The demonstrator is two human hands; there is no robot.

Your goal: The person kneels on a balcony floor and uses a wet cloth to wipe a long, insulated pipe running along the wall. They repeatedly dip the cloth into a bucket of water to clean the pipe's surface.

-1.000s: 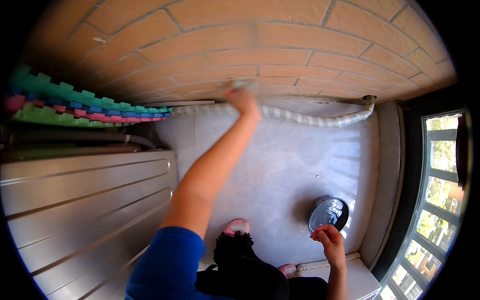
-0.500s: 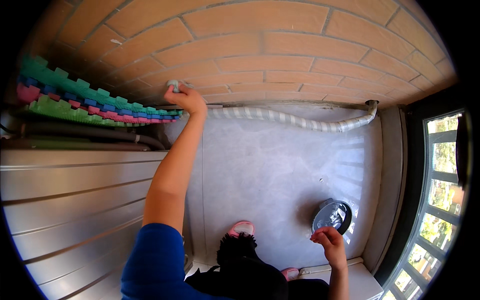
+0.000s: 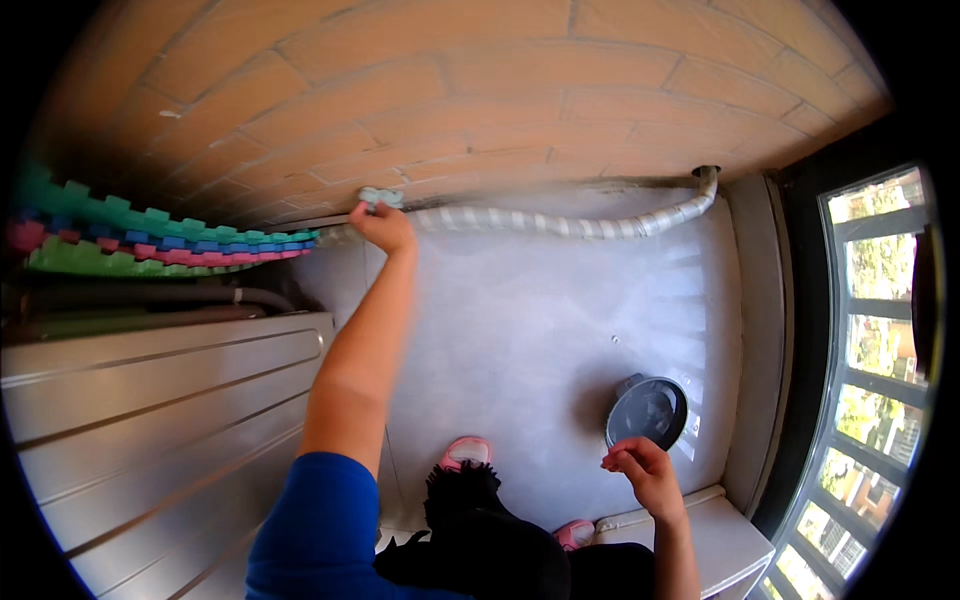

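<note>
**Pale cloth (image 3: 381, 197) pinched at ten o'clock**

At five o'clock I see the right hand (image 3: 648, 472) curled near the grey bucket (image 3: 628, 402); whether it grips anything, I can't tell. At ten, the left hand (image 3: 388, 228) pinches the cloth by the brick wall (image 3: 600, 85). I'd judge it light, soft, best held bunched. No legible writing.

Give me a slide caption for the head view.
Left hand holding a pale cloth by the brick wall, right hand near a grey bucket.
</note>
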